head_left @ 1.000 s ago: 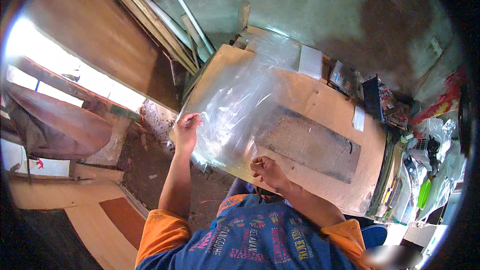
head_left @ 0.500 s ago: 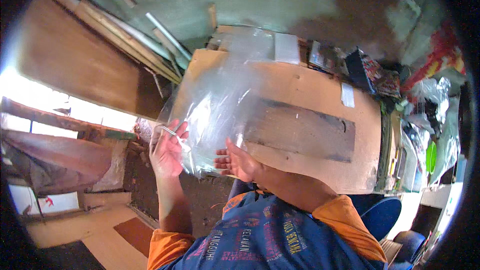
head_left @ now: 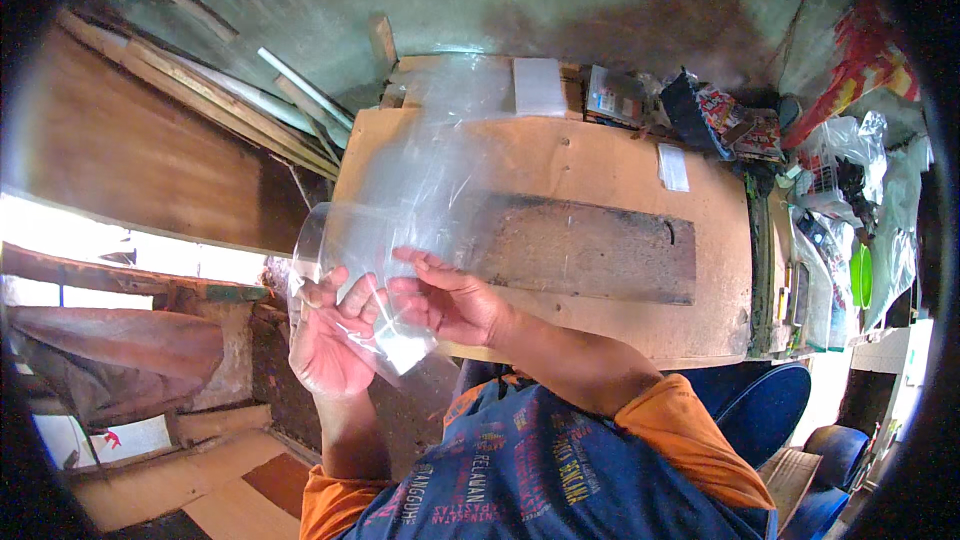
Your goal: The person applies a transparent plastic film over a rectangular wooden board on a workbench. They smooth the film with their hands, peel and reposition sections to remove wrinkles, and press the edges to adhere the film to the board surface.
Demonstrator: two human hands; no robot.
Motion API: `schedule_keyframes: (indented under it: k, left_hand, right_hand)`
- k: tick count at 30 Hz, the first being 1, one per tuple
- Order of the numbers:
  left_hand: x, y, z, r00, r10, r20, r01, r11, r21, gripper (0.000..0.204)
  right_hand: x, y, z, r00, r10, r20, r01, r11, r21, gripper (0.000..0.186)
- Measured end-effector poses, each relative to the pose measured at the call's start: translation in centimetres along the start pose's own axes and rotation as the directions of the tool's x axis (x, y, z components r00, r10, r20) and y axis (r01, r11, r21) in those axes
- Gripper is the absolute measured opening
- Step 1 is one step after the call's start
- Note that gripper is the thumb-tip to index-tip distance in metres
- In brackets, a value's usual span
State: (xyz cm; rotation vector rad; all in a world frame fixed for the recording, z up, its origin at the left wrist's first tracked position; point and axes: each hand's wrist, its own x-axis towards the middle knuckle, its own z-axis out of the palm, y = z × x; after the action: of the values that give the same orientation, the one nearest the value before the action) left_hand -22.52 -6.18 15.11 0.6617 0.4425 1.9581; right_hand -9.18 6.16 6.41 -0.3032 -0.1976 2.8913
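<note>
A clear, shiny plastic sheet (head_left: 405,180) lies across the left part of a board-topped table, and its near end is raised at my hands. My left hand (head_left: 335,345) has curled fingers at the sheet's near left edge and grips it. My right hand (head_left: 455,305) is beside it, palm facing left, with the fingers apart and against the sheet. Glare on the plastic makes the exact contact of the right fingertips hard to see.
The brown tabletop (head_left: 600,160) bears a dark rectangular panel (head_left: 590,245) and a small white paper (head_left: 673,168). Boxes (head_left: 725,120) and a white sheet (head_left: 539,87) line the back. Wooden planks (head_left: 220,105) lean at left; plastic bags (head_left: 880,190) hang at right, above blue chairs (head_left: 765,415).
The plastic's near end has shifted and now curls up around my left hand. My right hand has moved left and up, closer to the left one. The view has shifted slightly.
</note>
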Motion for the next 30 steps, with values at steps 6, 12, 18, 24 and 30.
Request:
schedule_keyframes:
  k: [6,12,18,24,30]
  left_hand:
    - [-1.5,-2.2,0.3,0.987,0.038,-0.158,-0.023,0.995,0.094,0.025]
    - [-4.6,-9.8,-4.2,0.797,-0.172,-0.579,0.391,0.878,0.276,0.016]
    - [-7.6,-15.9,-8.2,0.676,-0.313,-0.668,0.667,0.645,0.373,0.024]
    - [-7.4,-14.5,-8.7,0.932,0.005,-0.362,0.362,0.024,0.932,0.025]
    - [-5.8,-12.0,-12.1,0.947,0.085,-0.310,0.300,-0.578,0.758,0.056]
  right_hand:
    - [-5.9,-6.6,-0.2,0.901,-0.430,-0.060,0.368,0.829,-0.421,0.055]
    - [-10.6,-10.2,-5.8,0.746,-0.625,-0.228,0.270,0.598,-0.755,0.062]
    - [-12.7,-11.1,-13.5,0.583,-0.692,-0.427,0.032,0.544,-0.838,0.066]
    - [-12.7,-12.2,-15.8,0.466,-0.743,-0.481,-0.225,0.426,-0.876,0.071]
    - [-13.2,-13.0,-17.8,0.347,-0.911,-0.224,-0.486,0.030,-0.874,0.085]
